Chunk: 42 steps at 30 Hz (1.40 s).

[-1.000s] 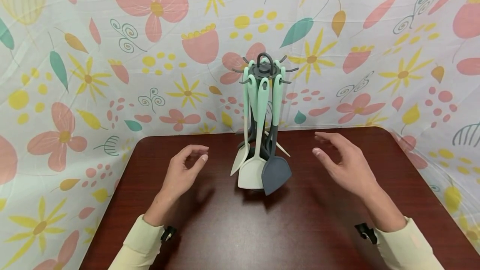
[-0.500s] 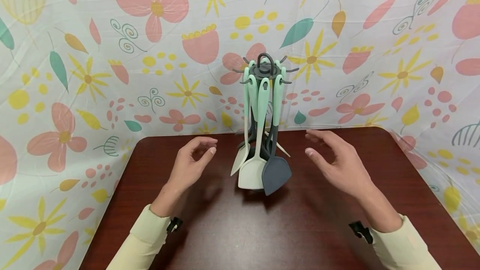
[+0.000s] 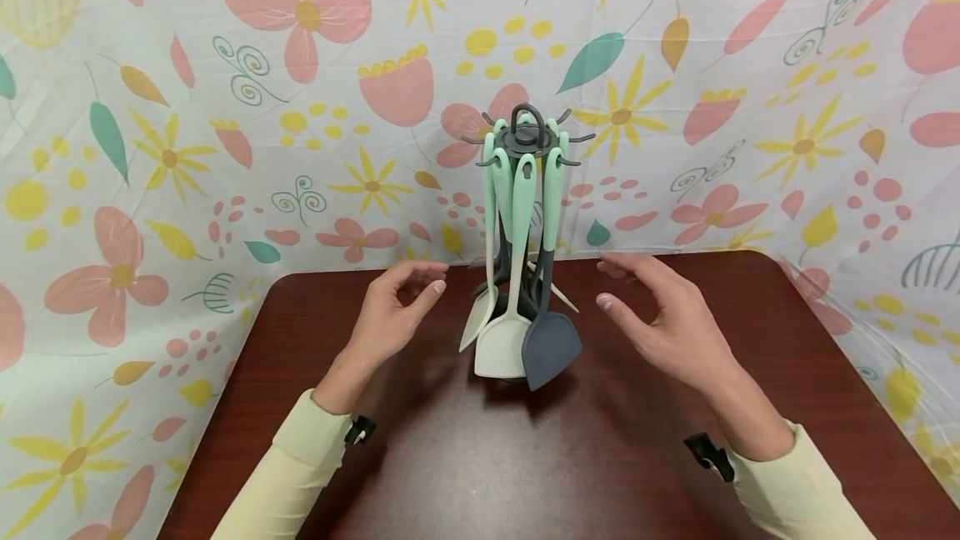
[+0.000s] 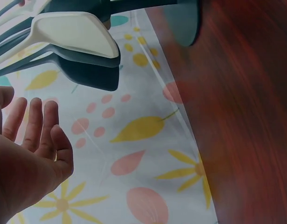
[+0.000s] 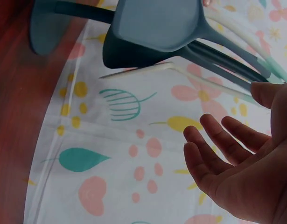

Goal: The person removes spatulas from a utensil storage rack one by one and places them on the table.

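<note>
A dark grey utensil stand with a loop on top and hooks all round stands upright at the back middle of the table. From it hang several kitchen tools with mint green handles, among them a cream spatula and a dark grey spatula in front. To the left of the stand is my left hand, fingers loosely bent and apart from the tools. On the other side my right hand hovers with its palm toward the stand. Both hands hold nothing.
The dark red-brown wooden table extends under both arms. Behind it hangs a white cloth printed with flowers and leaves, close to the stand. On each wrist sits a black strap buckle.
Both hands have moved inward toward the utensil stand, the left hand to the right and slightly farther forward, the right hand to the left. The stand and its tools stay in place.
</note>
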Each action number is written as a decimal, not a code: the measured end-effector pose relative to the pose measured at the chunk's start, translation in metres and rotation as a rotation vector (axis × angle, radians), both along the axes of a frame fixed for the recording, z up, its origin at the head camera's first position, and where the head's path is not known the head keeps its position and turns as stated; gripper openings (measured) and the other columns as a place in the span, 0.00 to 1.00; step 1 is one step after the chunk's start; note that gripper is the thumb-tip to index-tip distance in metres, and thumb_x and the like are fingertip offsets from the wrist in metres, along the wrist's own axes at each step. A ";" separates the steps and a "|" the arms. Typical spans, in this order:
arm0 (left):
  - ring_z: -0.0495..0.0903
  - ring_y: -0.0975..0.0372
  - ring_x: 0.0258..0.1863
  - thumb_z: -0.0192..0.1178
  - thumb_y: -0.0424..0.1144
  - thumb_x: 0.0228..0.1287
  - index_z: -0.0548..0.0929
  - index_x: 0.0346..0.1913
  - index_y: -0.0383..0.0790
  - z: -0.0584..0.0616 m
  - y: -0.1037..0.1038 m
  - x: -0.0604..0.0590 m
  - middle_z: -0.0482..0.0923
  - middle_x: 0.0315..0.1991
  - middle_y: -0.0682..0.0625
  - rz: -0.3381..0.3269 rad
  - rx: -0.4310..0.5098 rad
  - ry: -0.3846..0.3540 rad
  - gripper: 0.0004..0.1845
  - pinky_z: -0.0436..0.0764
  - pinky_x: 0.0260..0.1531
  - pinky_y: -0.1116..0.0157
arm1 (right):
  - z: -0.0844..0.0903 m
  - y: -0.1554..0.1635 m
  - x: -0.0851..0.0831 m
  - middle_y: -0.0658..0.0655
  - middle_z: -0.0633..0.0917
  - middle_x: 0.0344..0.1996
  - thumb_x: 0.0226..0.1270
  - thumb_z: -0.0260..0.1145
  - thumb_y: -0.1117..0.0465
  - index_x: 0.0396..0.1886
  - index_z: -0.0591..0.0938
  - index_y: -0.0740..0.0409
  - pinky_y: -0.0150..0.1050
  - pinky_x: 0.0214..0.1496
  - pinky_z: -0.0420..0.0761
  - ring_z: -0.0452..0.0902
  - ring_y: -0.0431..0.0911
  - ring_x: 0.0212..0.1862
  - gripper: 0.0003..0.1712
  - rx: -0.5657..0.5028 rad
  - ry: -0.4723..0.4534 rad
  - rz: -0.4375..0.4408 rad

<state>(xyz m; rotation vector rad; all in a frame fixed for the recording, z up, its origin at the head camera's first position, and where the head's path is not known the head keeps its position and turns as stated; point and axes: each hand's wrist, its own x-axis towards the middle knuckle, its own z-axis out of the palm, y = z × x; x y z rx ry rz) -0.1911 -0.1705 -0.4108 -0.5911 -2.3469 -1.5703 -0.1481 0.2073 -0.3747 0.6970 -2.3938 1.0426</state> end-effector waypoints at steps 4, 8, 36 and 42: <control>0.85 0.61 0.46 0.67 0.41 0.76 0.88 0.57 0.53 0.005 0.005 -0.003 0.88 0.49 0.51 -0.018 -0.009 0.011 0.11 0.82 0.44 0.61 | 0.002 -0.004 0.000 0.48 0.86 0.57 0.65 0.78 0.68 0.70 0.81 0.47 0.25 0.60 0.70 0.78 0.40 0.56 0.34 -0.013 0.012 0.004; 0.85 0.61 0.46 0.67 0.41 0.76 0.88 0.57 0.54 0.009 0.010 -0.006 0.87 0.49 0.51 -0.029 -0.022 0.024 0.11 0.82 0.44 0.60 | 0.003 -0.007 0.000 0.48 0.86 0.57 0.66 0.78 0.68 0.71 0.80 0.47 0.25 0.59 0.71 0.78 0.38 0.56 0.35 -0.022 0.018 0.015; 0.84 0.62 0.51 0.67 0.39 0.76 0.87 0.62 0.49 0.016 0.037 -0.029 0.88 0.52 0.57 -0.149 -0.002 0.032 0.15 0.80 0.44 0.59 | 0.012 -0.036 0.005 0.50 0.87 0.54 0.67 0.77 0.68 0.70 0.81 0.49 0.26 0.58 0.75 0.82 0.44 0.53 0.33 -0.096 0.021 0.072; 0.83 0.62 0.49 0.68 0.38 0.75 0.91 0.59 0.51 0.017 0.041 -0.032 0.88 0.53 0.57 -0.153 -0.011 0.064 0.13 0.81 0.44 0.57 | 0.013 -0.040 0.006 0.49 0.87 0.55 0.67 0.78 0.66 0.69 0.81 0.49 0.27 0.58 0.77 0.82 0.45 0.54 0.31 -0.102 0.003 0.082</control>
